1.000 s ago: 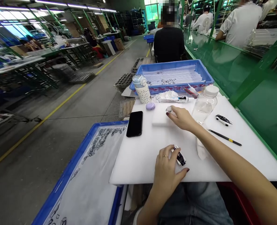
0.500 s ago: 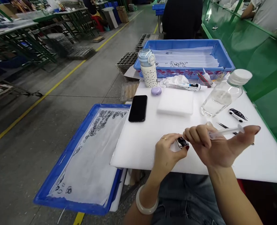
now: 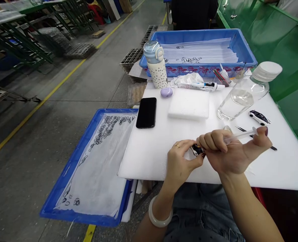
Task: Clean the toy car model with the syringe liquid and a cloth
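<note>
Nearer the person than the white block (image 3: 188,105), the left hand (image 3: 180,164) is holding a black-and-white toy car (image 3: 196,150) over the counter (image 3: 145,158), its grip pinching it between thumb and fingers. On the near right side of the block, the right hand (image 3: 228,152) is curling its grip around a clear syringe (image 3: 239,135), the thumb resting at its outer end; the fingers are hiding the other end, so whether it is touching the car is impossible to tell. Left of the block, a black phone (image 3: 146,113) is lying flat, while a purple case (image 3: 166,92) is resting near its far left corner. Right of the block, a clear bottle (image 3: 243,95) is standing, and a second toy car (image 3: 259,117) is sitting farther right
</note>
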The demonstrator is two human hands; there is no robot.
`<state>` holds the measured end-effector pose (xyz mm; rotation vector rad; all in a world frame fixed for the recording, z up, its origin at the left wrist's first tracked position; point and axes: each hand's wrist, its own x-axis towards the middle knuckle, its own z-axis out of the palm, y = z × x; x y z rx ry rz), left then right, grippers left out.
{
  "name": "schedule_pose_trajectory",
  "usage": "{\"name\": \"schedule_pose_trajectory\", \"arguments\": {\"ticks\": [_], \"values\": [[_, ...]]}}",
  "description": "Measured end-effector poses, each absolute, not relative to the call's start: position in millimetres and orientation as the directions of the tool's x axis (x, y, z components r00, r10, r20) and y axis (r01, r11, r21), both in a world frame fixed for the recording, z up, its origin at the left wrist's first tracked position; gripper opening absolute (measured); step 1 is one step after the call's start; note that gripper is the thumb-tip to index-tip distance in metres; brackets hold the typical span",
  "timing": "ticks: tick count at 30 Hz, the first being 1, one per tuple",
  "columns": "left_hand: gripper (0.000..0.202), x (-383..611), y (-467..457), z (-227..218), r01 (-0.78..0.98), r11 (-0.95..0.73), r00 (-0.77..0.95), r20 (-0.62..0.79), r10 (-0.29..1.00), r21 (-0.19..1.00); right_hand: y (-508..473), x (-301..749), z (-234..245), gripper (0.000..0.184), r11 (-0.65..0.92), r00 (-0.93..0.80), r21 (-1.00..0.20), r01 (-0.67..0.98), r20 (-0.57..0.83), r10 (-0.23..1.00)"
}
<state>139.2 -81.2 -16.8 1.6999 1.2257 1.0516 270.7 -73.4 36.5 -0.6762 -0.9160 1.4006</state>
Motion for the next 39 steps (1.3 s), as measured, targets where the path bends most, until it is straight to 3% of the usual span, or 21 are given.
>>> {"name": "schedule_pose_trajectory", "arguments": {"ticks": [34, 37, 39], "values": [[0.029, 139, -81, -17, 0.349, -0.251, 0.191, 0.194, 0.962, 0.903, -85, 264, 42, 0.071, 0.242, 0.066, -0.904, -0.351, 0.234, 0.97], [0.026, 139, -80, -19, 0.356, -0.255, 0.203, 0.191, 0.96, 0.899, -87, 263, 51, 0.073, 0.276, 0.05, -0.922, -0.274, 0.273, 0.961], [0.028, 137, -81, -20, 0.353, -0.269, 0.229, 0.196, 0.953, 0.896, -72, 262, 55, 0.072, 0.38, 0.082, -0.898, -0.223, 0.371, 0.925]]}}
